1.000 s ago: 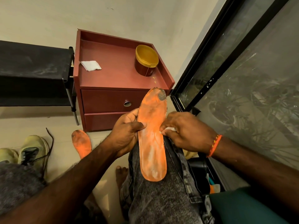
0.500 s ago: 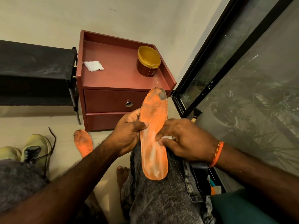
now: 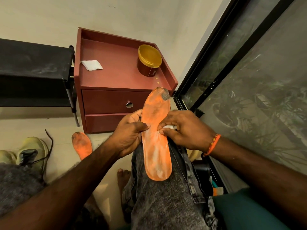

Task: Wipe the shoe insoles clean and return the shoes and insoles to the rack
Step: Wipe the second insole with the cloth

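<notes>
Head view: we look down at our own lap, where an orange insole (image 3: 156,138) lies lengthwise along our right thigh, heel end near us and toe end pointing far, toward a red bedside cabinet (image 3: 116,100). Our left hand (image 3: 129,131) clasps the insole's left edge at its waist, thumb across the top face, grip clenched on the insole. Our right hand (image 3: 184,130) pinches a small white wipe (image 3: 169,127) and presses it to the insole's right edge, level with the left thumb.

The near half of the insole shows a pale, chalky film, and the toe carries a dark grey patch, so we judge the wiping only partly done. To do it well, we should keep the left hand firm so the insole cannot slide off the thigh, and draw the wipe in long strokes out to the stained toe, turning to a fresh face as it soils.

A second orange insole (image 3: 82,145) lies on the floor to the left, dark smudges at its far end, seemingly not yet cleaned. Further left, a pale yellow-green shoe (image 3: 35,151) rests on the floor with its lace trailing, a second one just showing beside it. The black rack (image 3: 33,72) stands far left beside the cabinet, whose top carries a folded white cloth (image 3: 91,65) and a jar with a yellow lid (image 3: 149,60).
</notes>
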